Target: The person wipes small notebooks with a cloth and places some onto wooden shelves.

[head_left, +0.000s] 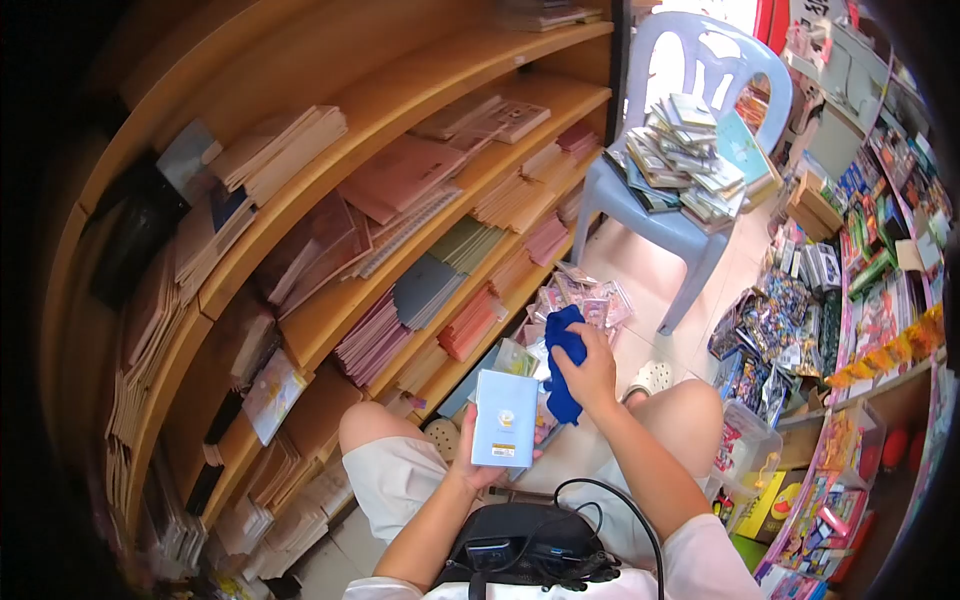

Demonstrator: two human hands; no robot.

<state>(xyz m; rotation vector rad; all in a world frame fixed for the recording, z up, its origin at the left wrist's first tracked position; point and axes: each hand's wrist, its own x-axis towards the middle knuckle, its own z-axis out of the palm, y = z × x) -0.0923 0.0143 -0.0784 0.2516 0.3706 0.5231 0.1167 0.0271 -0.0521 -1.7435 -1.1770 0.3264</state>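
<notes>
A light blue notebook (503,405) with a small emblem and a barcode sticker lies in my left hand (471,447). The thumb shows at its left edge, and the other fingers are mostly hidden beneath it. Up and to the right, my right hand (588,362) is closed round a crumpled dark blue cloth (566,385), which hangs down beside the notebook without clearly touching it. Below and behind the cloth, several small pink picture-covered packs (598,300) are piled on the floor.
Wooden shelves (400,290) stacked with notebooks and paper stand at left. Ahead, a blue plastic chair (600,190) bears a pile of notebooks (680,150). Packaged goods (780,310) and a clear plastic bin (750,445) sit at right. A black bag (520,545) with a cable rests at my waist.
</notes>
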